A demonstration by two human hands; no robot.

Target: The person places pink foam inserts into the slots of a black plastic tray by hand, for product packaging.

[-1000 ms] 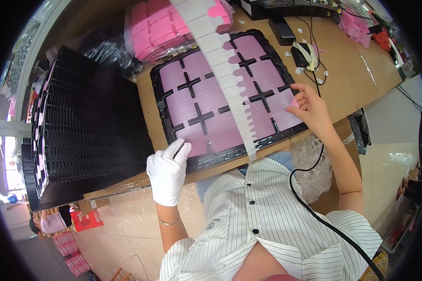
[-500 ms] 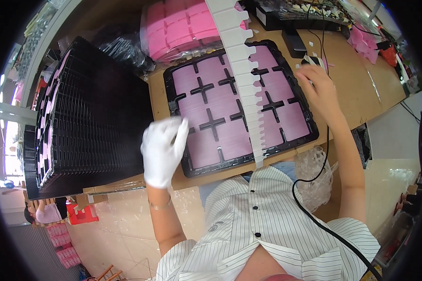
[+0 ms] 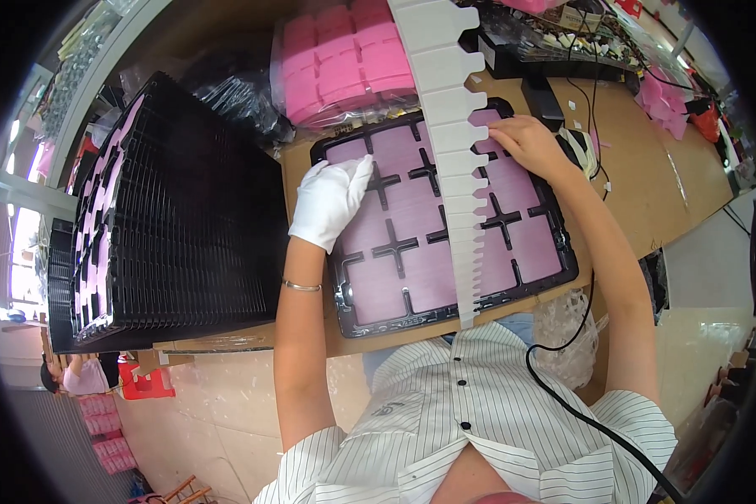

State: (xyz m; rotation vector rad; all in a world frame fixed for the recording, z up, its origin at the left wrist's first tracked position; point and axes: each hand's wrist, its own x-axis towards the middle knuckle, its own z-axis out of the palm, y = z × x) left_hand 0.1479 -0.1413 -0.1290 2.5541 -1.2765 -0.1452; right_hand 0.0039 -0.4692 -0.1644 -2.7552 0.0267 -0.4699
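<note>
White-gloved left hand and bare right hand have moved up the black plastic tray, shifting work toward its far pink sheets, whether either grip holds anything unclear.

Tray: black plastic, glossy. Pads: smooth, faint satin sheen. Stack: black plastic, ribbed, duller. Strip: pale, matt, smooth. Glove: white cloth, matt. Bracelet: shiny metal. Shirt: striped cloth, matt. Table: matt brown, cardboard-like. Bag: crinkled plastic, glossy. Cable: smooth, black. Floor: hard, smooth, glossy.
</note>
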